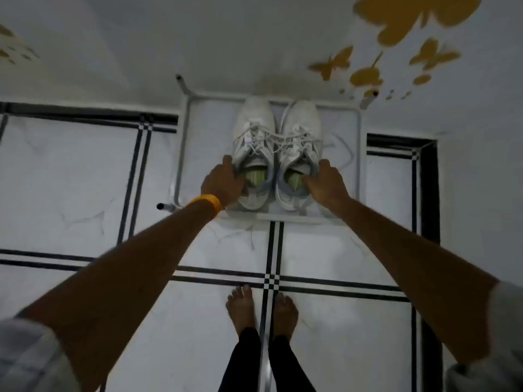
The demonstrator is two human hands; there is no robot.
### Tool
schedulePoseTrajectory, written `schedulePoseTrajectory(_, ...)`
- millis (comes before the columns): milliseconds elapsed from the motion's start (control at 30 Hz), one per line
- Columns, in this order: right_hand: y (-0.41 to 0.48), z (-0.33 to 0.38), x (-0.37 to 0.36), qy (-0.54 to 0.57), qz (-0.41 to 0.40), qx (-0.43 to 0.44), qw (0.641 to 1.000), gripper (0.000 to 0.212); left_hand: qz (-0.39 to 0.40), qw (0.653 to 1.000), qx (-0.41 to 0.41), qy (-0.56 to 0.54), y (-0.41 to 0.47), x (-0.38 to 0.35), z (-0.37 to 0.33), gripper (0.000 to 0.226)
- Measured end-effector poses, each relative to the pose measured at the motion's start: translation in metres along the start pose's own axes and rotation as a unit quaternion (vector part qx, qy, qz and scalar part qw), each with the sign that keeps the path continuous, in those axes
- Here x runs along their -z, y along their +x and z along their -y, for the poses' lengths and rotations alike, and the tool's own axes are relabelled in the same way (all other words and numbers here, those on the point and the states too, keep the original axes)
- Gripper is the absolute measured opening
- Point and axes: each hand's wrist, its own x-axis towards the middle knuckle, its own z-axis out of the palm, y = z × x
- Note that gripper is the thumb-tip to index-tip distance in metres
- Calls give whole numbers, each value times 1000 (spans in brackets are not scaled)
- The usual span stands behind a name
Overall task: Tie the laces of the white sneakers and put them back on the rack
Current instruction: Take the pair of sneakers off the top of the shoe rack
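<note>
Both white sneakers point(278, 154) sit side by side on the top of the white rack point(359, 154), toes to the wall, laces point(271, 137) loose and tangled across each other. The left hand point(223, 182) grips the left shoe's collar, the right hand point(325, 181) the right shoe's. Bare feet point(261, 309) on the tile floor point(70, 171).

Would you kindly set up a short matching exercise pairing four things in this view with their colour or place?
Things:
1. wristband
2. butterfly decals
3. white sneakers
4. bare feet

Descriptions:
A. on the tiled floor
B. on the rack's top shelf
C. orange, on the left arm
D. yellow, on the wall

Pairs: 1-C, 2-D, 3-B, 4-A
</note>
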Motion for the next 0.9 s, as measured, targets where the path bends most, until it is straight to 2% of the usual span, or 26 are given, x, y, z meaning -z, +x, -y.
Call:
schedulePoseTrajectory(133,26,-14,-21,-9,-46,26,999,31,-30,999,1,10,35,-12,5,71)
schedulePoseTrajectory(333,14,-24,-27,-11,-88,80,993,22,-70,997,-26,11,22,-26,6,46)
schedulePoseTrajectory(433,-22,-34,-26,13,-97,98,990,27,-97,995,-37,-5,-23,-33,5,36)
schedulePoseTrajectory(567,-101,-55,-25,50,-75,133,987,37,-129,987,-62,-78,-104,-36,11,23)
schedulePoseTrajectory(733,-196,-104,-50,46,-70,110,990,43,-107,987,-60,-108,-192,-75,48,31)
schedulePoseTrajectory(900,-247,-168,-121,61,-39,68,995,43,-63,990,-71,-103,-228,-149,116,22)
